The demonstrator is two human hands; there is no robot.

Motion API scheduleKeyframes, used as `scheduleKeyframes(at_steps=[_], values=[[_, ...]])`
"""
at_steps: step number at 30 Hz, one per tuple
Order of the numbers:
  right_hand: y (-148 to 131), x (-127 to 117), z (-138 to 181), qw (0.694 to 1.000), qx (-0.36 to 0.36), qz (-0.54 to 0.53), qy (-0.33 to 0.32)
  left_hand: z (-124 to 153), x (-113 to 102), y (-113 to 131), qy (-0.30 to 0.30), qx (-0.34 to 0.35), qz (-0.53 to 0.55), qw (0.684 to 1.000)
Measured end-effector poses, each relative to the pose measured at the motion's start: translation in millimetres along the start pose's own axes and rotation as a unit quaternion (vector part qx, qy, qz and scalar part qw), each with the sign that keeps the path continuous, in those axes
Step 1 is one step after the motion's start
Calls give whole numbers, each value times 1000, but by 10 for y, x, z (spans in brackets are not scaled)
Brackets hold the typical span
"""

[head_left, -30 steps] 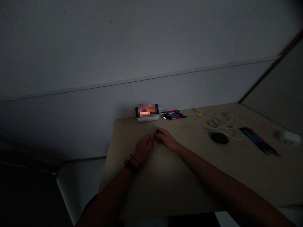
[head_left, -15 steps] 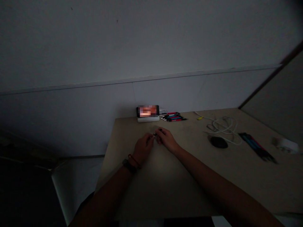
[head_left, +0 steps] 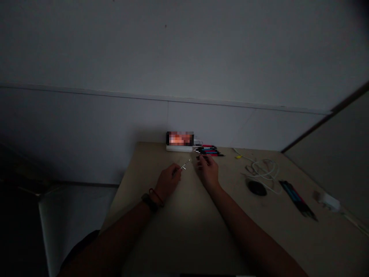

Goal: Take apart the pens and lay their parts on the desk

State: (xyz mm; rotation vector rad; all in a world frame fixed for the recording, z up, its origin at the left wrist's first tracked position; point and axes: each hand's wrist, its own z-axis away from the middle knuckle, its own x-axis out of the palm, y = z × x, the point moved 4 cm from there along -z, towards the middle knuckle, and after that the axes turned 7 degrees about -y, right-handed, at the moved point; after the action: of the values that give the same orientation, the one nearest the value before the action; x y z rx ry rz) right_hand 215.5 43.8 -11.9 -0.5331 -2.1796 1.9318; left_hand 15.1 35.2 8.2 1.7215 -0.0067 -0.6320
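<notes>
LEFT HAND (head_left: 168, 179): fingers gripping thin white rod (head_left: 185, 164) | RIGHT HAND (head_left: 210, 173): fingers pinching dark piece (head_left: 201, 157) | CHANGE: hands parted | EFFECT: rod exposed, clear of piece

The table (head_left: 187, 234) is bordered by the wall (head_left: 115, 127) at its far edge. Near the far left corner, a block (head_left: 179, 149) is set along that edge, and a phone (head_left: 180, 139) is stood on or just behind it. Just right of the block, a cluster of pens (head_left: 211, 151) is laid. Toward the far right corner, a looped cable (head_left: 278, 169) is spread, with a mouse (head_left: 257, 188) placed before it. Farther right, a second group of pens (head_left: 296, 198) is laid, and an adapter (head_left: 330, 202) is set beside the right edge. Before the block, a thin rod (head_left: 185, 164) is held by the left hand (head_left: 168, 181); before the cluster, a small part (head_left: 198, 157) is held by the right hand (head_left: 209, 173).
</notes>
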Motion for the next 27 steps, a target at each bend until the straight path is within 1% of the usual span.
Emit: scheduleKeyframes(at_steps=[3, 6, 8, 11, 15, 21, 24, 27], values=[[-13, 41, 13, 990, -43, 129, -39, -18, -15, -23, 19, -8, 32, 999], [-17, 101, 49, 964, -88, 242, -70, -24, -23, -33, 32, -13, 50, 998], [-26, 139, 73, 945, -121, 293, -86, -20, -23, -27, 35, -9, 49, 998], [-46, 182, 100, 925, -156, 330, -102, -6, -21, -13, 33, -1, 45, 998], [-95, 196, 119, 922, -178, 324, -112, 2, -20, -27, 36, 4, 40, 999], [-247, 153, 206, 943, -211, 246, -78, -17, -4, -77, 30, 19, 37, 999], [-291, 208, 280, 946, -219, 209, -114, -18, 6, -82, 26, 20, 36, 999], [-303, 267, 327, 948, -207, 189, -153, -16, 19, -74, 14, 21, 27, 999]])
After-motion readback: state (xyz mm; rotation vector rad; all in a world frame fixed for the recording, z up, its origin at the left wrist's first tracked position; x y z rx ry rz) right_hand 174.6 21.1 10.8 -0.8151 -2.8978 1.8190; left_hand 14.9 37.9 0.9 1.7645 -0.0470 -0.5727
